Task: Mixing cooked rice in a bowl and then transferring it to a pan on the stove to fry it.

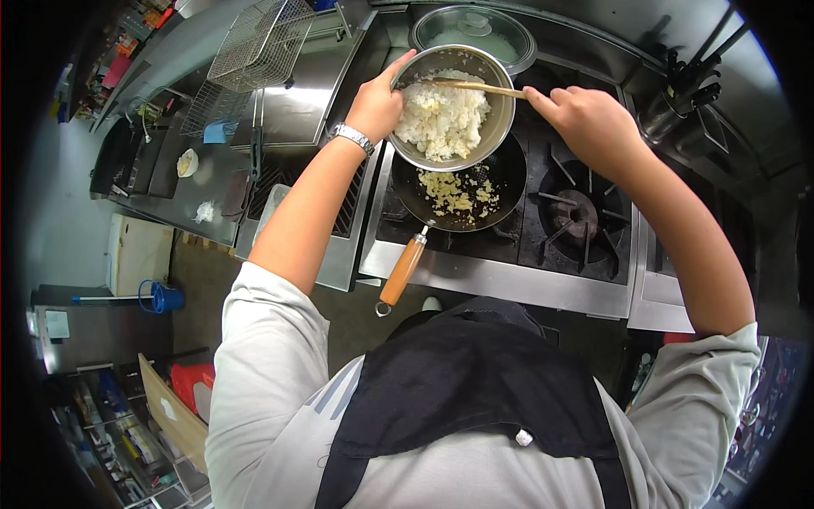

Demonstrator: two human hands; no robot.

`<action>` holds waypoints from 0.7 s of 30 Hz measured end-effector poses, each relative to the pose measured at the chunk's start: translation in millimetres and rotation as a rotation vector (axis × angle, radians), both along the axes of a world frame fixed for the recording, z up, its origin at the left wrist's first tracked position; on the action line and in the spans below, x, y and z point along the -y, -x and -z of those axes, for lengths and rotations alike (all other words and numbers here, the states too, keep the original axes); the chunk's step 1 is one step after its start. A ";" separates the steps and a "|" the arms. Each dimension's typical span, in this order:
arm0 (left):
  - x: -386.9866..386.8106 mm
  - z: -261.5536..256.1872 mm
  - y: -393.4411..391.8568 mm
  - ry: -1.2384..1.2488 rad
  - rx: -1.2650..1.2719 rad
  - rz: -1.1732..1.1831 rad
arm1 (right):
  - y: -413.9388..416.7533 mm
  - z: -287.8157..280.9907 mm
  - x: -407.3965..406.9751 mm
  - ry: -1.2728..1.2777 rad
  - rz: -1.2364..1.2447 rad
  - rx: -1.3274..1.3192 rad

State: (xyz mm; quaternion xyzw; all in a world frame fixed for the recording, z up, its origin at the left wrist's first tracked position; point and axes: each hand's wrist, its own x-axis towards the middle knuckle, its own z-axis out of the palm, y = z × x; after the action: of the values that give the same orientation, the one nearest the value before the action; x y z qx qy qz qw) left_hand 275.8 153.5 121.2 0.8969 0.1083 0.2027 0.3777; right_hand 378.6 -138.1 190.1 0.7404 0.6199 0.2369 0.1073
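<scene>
My left hand (378, 102) grips the rim of a steel mixing bowl (502, 121) and holds it tilted over a frying pan (515, 184). White cooked rice (445, 118) fills much of the bowl. With my right hand (582, 124) I hold a wooden utensil (489, 88), its far end in the bowl at the rice's upper edge. Yellowish chopped bits (455, 194) lie in the dark pan, which sits on the gas stove. The pan's wooden handle (404, 270) points toward me. The bowl hides the pan's far part.
A glass-lidded pot (474, 38) stands behind the bowl. Right of the pan is a bare burner grate (575, 213). Knives stand in a metal holder (664, 114) at the back right. On the left are a wire fryer basket (261, 44) and a small white bowl (187, 163) on the steel counter.
</scene>
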 end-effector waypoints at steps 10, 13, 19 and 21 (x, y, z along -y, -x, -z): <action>11.2 -2.5 12.8 -0.089 0.048 0.013 | 49.6 23.6 33.3 -0.028 0.109 0.142; 15.9 -3.8 16.8 -0.137 0.059 0.019 | 58.7 26.6 38.0 0.000 0.139 0.132; 22.6 8.3 20.6 -0.294 0.110 -0.025 | 73.5 33.7 51.0 -0.024 0.146 0.110; 23.5 12.3 21.0 -0.342 0.129 -0.035 | 76.0 33.2 53.8 -0.020 0.154 0.106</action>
State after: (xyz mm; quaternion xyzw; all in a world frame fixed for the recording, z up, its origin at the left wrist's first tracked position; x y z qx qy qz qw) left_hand 254.8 130.0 108.9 0.9312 0.0635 0.2820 0.2223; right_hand 302.6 -191.9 156.9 0.7732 0.5523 0.2729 0.1502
